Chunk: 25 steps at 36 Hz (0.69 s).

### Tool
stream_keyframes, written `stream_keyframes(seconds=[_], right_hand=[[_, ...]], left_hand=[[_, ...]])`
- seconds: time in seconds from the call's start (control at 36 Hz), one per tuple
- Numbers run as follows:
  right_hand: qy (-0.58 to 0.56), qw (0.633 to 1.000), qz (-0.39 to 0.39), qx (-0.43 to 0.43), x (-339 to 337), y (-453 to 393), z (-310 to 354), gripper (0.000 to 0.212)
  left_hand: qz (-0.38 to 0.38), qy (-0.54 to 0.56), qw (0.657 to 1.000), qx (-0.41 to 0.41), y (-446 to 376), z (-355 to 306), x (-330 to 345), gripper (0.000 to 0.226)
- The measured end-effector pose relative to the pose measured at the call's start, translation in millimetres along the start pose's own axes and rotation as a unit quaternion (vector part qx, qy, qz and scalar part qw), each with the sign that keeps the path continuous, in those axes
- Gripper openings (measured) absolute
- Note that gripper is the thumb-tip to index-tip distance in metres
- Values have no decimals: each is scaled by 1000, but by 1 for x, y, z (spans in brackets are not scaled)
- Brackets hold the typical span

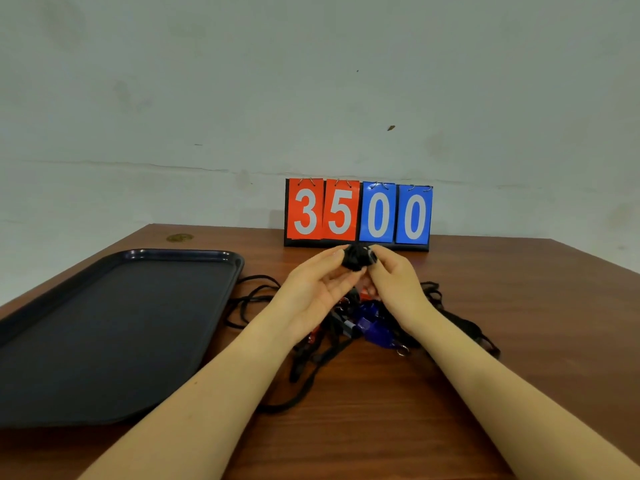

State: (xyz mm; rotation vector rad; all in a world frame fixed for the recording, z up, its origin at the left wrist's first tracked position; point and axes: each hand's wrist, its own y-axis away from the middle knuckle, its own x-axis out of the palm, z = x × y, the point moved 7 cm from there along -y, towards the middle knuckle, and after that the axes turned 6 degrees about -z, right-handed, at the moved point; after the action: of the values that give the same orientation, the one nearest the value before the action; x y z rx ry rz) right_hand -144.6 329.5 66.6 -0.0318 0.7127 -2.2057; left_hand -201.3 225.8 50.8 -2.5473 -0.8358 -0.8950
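Both hands are raised over the middle of the brown table point(519, 306). Between them is a small black bundle point(358, 258), seemingly a whistle wound in its black cord. My left hand point(315, 289) pinches it from the left with thumb and fingertips. My right hand point(394, 282) pinches it from the right. Under the hands lies a tangled heap of black lanyards point(311, 362) with blue whistles point(375, 327) and red pieces among them, partly hidden by my wrists.
A dark navy tray point(104, 341) lies on the left of the table, with nothing in it. A flip scoreboard point(358, 213) reading 3500 stands at the table's back edge against the pale wall. Loose cord loops point(256, 296) reach the tray's right rim.
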Motion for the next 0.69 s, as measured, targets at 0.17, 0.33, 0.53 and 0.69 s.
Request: stream_keyframes(seconds=[0.17,0.33,0.53,0.69], right_hand=[[125,987,-10,-102,8,2,4,27],[299,930,17,-213,20,10,17,16],[453,853,79,-248,31,13,27,19],[442,837,17,-323,26,19,31,9]], left_hand=[[-69,132,988,-31,-1,3,-10,30],[-125,168,978,-15,-2,0,-22,22],[-169,42,984,31,-5,-8,-40,14],[-207,-99,970,79,-9,-14,-47,26]])
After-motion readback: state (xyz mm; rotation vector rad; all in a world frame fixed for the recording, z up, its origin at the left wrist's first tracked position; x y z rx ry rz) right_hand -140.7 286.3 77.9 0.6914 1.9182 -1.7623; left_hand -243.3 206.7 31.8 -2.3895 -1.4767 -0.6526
